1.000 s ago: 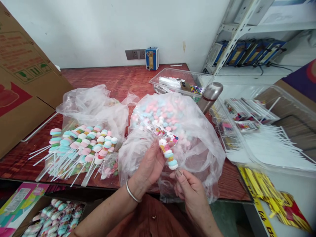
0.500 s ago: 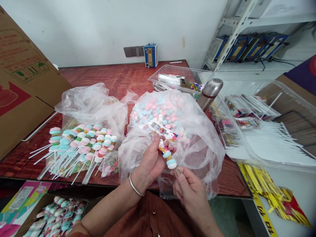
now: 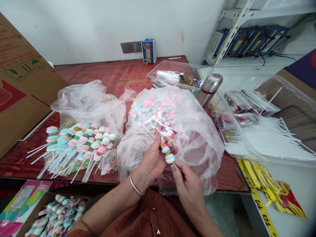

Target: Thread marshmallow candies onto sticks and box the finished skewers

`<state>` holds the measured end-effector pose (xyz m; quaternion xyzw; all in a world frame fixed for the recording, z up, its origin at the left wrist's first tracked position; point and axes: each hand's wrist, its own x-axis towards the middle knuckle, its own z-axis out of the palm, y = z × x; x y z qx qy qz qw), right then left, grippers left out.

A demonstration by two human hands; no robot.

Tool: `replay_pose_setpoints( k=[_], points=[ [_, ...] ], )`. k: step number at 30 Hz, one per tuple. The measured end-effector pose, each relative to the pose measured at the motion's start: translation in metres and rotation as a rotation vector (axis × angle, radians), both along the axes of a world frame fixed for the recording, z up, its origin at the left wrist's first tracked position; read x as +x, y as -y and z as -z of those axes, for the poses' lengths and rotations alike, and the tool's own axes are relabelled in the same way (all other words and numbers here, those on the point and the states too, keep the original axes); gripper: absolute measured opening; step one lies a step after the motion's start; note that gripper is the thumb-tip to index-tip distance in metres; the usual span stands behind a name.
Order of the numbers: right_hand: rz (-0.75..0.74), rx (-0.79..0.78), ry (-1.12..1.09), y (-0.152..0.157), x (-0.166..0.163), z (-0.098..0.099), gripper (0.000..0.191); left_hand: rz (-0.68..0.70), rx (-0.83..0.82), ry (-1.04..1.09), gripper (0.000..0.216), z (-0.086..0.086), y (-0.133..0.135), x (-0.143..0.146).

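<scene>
Here the left hand [image 3: 151, 161] grips the candy skewer [image 3: 166, 151]; right hand [image 3: 189, 187] fingers pinch its stick.

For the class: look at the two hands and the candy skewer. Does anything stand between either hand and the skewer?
Nothing visible does. The left hand grips the candy skewer around its upper candies, and the right hand pinches it just below the lowest candy. The clear candy bag lies behind them, not between.

Pastel candy skewer [image 3: 167, 152], half inside printed sleeve [image 3: 161, 127]

Both hands [image 3: 150, 161] hold candy skewer [image 3: 167, 153] over bag [image 3: 197, 138].
</scene>
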<state>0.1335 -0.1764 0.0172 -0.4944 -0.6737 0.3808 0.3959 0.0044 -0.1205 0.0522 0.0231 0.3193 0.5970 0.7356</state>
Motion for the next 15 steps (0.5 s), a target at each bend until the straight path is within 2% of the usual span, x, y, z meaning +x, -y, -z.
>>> replay_pose_setpoints(
  k=[2,3,4,5,9,10,11,12,15],
  points=[
    [-0.062,-0.305,-0.234,0.002,-0.001,-0.002,0.032,0.016,0.000,0.010,0.044,-0.001,0.000,0.001],
    [-0.082,-0.376,-0.297,0.003,-0.001,-0.002,0.033,0.025,-0.007,0.004,0.046,-0.002,0.000,0.001],
    [-0.089,-0.366,-0.304,0.003,0.000,-0.002,0.032,0.029,-0.019,-0.008,0.047,-0.002,-0.001,0.001],
    [-0.079,-0.276,-0.248,0.002,0.001,-0.002,0.029,0.025,-0.031,-0.027,0.048,-0.002,-0.001,0.000],
    [0.063,0.426,0.276,-0.005,0.008,-0.001,0.020,0.031,-0.091,-0.083,0.049,-0.003,-0.003,-0.003],
    [0.088,0.545,0.364,-0.006,0.009,0.000,0.021,0.036,-0.100,-0.086,0.049,-0.002,-0.003,-0.003],
    [0.088,0.596,0.406,-0.007,0.009,0.001,0.021,0.040,-0.102,-0.086,0.050,-0.001,-0.003,-0.003],
    [0.066,0.576,0.396,-0.007,0.009,0.001,0.021,0.046,-0.097,-0.084,0.050,0.000,-0.002,-0.002],
    [-0.002,0.258,0.174,-0.005,0.006,0.002,0.024,0.034,-0.041,-0.075,0.046,0.004,-0.001,-0.001]
  ],
)
